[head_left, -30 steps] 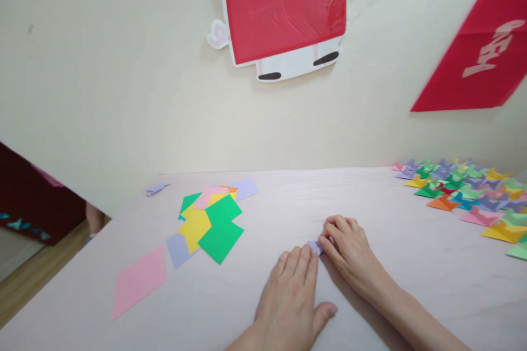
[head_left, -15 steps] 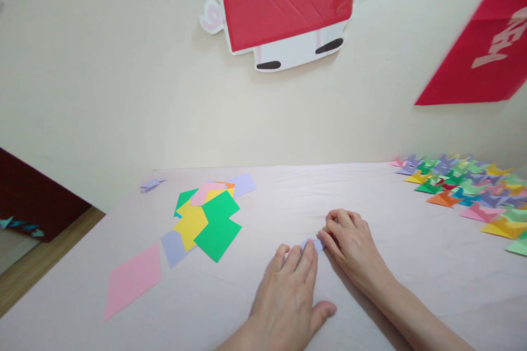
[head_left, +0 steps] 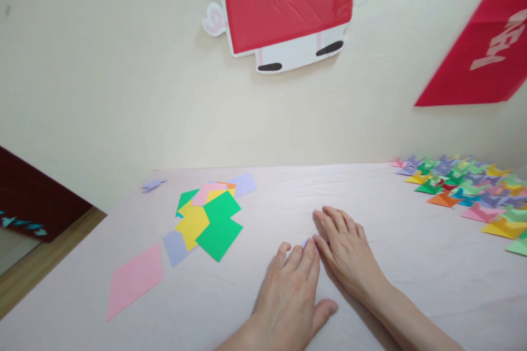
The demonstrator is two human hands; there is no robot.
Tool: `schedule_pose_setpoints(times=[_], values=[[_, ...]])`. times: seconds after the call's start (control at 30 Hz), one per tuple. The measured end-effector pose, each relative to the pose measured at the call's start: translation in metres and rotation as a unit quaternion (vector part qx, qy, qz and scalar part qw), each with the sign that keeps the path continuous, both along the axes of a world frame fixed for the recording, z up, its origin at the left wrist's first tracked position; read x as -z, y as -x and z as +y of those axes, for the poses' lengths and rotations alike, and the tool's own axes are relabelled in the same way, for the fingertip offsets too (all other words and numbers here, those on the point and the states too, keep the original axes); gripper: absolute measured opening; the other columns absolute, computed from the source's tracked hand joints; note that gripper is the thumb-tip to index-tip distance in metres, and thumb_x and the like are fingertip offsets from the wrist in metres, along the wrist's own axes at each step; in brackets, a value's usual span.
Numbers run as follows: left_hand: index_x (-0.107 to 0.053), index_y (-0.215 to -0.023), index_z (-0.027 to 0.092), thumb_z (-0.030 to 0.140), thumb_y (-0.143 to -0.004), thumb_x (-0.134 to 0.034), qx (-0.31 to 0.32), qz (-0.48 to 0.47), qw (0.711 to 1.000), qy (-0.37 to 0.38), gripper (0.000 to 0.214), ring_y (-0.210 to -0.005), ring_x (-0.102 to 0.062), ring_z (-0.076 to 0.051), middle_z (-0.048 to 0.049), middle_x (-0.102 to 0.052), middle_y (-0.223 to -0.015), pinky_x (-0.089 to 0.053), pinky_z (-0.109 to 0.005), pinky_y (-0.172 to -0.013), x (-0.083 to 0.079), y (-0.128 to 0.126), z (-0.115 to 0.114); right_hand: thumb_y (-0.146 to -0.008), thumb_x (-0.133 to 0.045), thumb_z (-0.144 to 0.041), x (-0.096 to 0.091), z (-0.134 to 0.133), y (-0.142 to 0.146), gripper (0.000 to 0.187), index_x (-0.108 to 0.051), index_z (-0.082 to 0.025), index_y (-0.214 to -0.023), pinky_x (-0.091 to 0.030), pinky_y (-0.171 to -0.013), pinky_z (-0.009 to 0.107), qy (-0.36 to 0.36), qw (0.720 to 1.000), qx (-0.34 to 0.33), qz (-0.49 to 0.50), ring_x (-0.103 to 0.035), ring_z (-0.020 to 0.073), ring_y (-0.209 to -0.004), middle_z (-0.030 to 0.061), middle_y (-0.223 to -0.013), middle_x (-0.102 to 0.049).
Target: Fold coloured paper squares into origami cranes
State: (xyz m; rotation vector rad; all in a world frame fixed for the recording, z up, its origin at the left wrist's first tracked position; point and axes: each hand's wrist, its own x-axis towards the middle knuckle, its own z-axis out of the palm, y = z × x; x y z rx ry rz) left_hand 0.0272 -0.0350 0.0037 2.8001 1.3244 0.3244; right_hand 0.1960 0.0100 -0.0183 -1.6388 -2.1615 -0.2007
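Both of my hands lie flat on the pale tablecloth (head_left: 411, 285) near its front middle. My left hand (head_left: 290, 299) has its fingers stretched forward and pressing down. My right hand (head_left: 343, 247) lies beside it with the fingers extended and together. Between the fingertips a small lilac folded paper (head_left: 305, 242) shows only as a sliver; the rest is hidden under the hands. Both hands press on it.
Loose coloured paper squares (head_left: 209, 216) lie to the left, with a pink sheet (head_left: 134, 279) nearer the table's left edge and a small lilac folded piece (head_left: 153, 184) at the back. Several folded coloured paper shapes (head_left: 473, 189) cover the right side. Red posters hang on the wall.
My right hand's fingers have uncurled and now lie flat over the lilac paper, covering more of it. My left hand has stayed in place.
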Motion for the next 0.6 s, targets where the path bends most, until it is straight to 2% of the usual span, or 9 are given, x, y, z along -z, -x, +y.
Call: schedule_pose_setpoints(times=[0.4, 0.6], values=[[-0.044, -0.143, 0.012, 0.063, -0.093, -0.043, 0.005, 0.001, 1.0, 0.003, 0.07, -0.128, -0.048, -0.028, -0.0103, -0.038, -0.152, -0.03, -0.046, -0.11, 0.0, 0.006, -0.001, -0.096, -0.038, -0.023, 0.002, 0.002, -0.012, 0.042, -0.056, -0.028, -0.133, -0.045, -0.093, 0.05, 0.021, 0.999, 0.003, -0.036, -0.045, 0.0324, -0.125, 0.0124, -0.14, -0.052], [-0.05, -0.138, 0.006, 0.062, -0.094, -0.042, -0.035, 0.036, 0.999, 0.005, 0.072, -0.128, -0.048, -0.03, -0.0166, -0.048, -0.144, -0.031, -0.046, -0.111, 0.0, 0.011, -0.007, -0.096, -0.038, -0.022, 0.005, 0.003, -0.011, 0.042, -0.058, -0.029, -0.132, -0.046, -0.093, 0.048, 0.016, 0.999, 0.013, -0.039, -0.047, 0.0316, -0.125, 0.01, -0.139, -0.054]])
